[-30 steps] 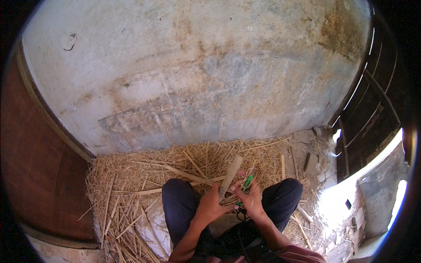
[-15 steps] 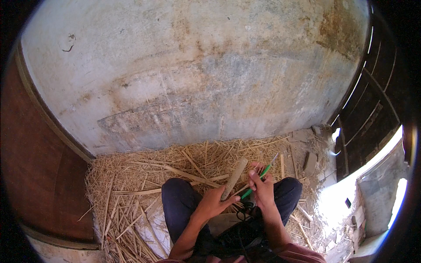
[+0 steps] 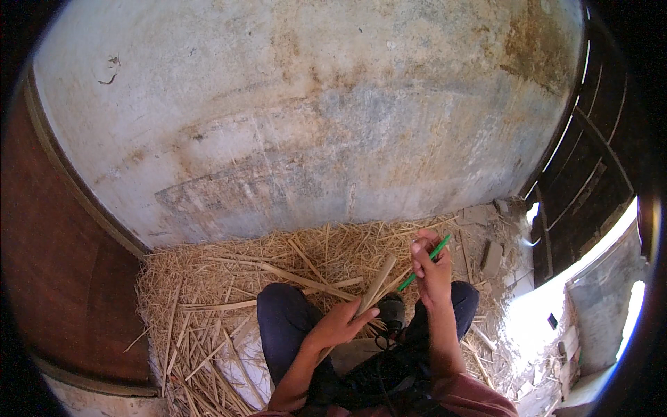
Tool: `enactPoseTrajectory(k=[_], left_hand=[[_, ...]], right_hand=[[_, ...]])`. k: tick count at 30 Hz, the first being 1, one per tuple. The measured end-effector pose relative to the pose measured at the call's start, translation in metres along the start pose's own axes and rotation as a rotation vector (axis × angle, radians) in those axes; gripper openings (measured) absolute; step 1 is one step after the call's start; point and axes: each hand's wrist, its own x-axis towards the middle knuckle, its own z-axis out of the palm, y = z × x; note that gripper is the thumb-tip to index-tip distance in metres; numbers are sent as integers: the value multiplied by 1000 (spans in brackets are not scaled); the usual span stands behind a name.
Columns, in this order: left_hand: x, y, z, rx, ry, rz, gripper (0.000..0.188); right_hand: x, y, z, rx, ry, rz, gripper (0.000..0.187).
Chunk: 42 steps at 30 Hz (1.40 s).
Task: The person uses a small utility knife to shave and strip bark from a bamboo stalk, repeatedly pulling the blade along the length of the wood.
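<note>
My left hand (image 3: pixel 337 325) is closed around a pale bamboo-like stick (image 3: pixel 376 283) that slants up and away to the right. A thinner pale strip shows beside the stick, near my left thumb. Further right and a little higher, my right hand (image 3: pixel 434 276) is closed on a slim green-handled tool (image 3: pixel 408 281). The tool slants across my fingers, with its lower end pointing toward the stick but apart from it. Its metal tip does not show clearly now. Both hands are above my bent legs.
Straw and shavings (image 3: pixel 208 278) cover the floor, with long split strips (image 3: pixel 292 274) lying across them. A stained wall (image 3: pixel 313 139) rises ahead. A brown panel (image 3: pixel 83 278) stands at left. At right are a brick-like block (image 3: pixel 491 258) and dark boards (image 3: pixel 577 167). A dark shoe (image 3: pixel 391 313) lies between my knees.
My right hand has lifted up and right, away from the stick, turning the green-handled tool. My left hand has hardly moved, and the stick has turned slightly.
</note>
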Motion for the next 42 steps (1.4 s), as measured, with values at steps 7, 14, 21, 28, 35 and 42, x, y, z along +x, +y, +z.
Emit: enactPoseTrajectory(k=[7, 14, 21, 28, 35, 42], left_hand=[[-5, -5, -7, -260, -194, -44, 47], [-6, -14, -16, -418, -301, -80, 49], [-4, -33, -19, -707, -490, -37, 42], [-5, -60, -10, -1206, -855, -51, 43], [-17, -57, 6, -1243, -1009, -177, 53], [-11, -58, 15, -1261, -1053, -100, 43]], right_hand=[[17, -20, -23, 105, 130, -99, 34], [6, -8, -39, 17, 144, -35, 44], [-45, 39, -23, 226, -269, 204, 85], [-46, 41, -8, 152, -556, 185, 129], [-34, 34, -4, 474, -1026, 415, 141], [-39, 61, -23, 213, -988, 260, 88]])
